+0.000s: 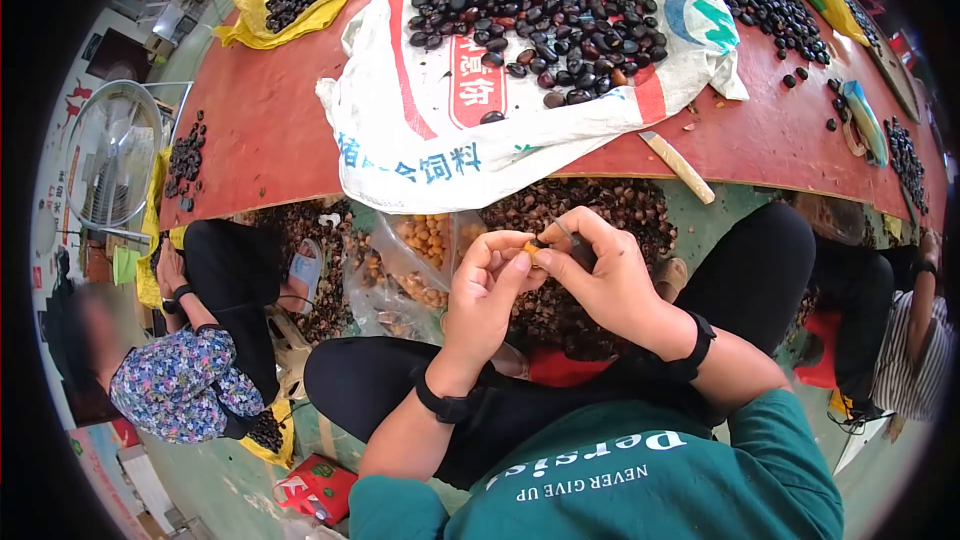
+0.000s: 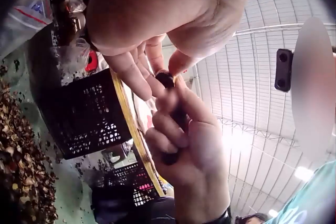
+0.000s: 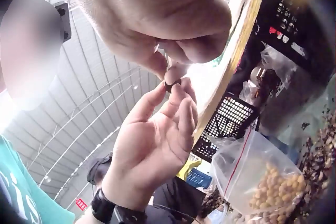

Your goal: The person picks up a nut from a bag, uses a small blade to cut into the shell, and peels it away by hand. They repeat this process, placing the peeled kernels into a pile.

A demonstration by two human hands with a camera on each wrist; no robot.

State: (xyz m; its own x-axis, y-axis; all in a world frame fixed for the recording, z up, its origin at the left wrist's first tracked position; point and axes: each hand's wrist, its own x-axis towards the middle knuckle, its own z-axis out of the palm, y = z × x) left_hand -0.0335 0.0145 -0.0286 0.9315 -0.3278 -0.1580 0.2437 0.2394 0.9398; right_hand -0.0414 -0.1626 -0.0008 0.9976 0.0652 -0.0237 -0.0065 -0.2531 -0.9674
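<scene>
In the head view both hands meet over the person's lap at a small dark-shelled nut (image 1: 533, 248) with orange-yellow showing on it. My left hand (image 1: 483, 292) pinches this nut between thumb and fingertips. My right hand (image 1: 622, 290) has its thumb close against the nut. The left wrist view shows the right hand's fingers curled round a slim dark tool (image 2: 180, 118), mostly hidden by the fingers; I cannot tell its kind. Dark shell of the nut (image 3: 171, 83) shows at the left fingertips in the right wrist view.
A white sack (image 1: 400, 155) bearing many dark nuts (image 1: 560, 25) lies on the red table (image 1: 260, 130). A wooden-handled tool (image 1: 678, 168) lies at its edge. Below sits a clear bag (image 3: 236, 166) of yellow kernels, beside shell scraps (image 1: 570, 315). People sit at both sides.
</scene>
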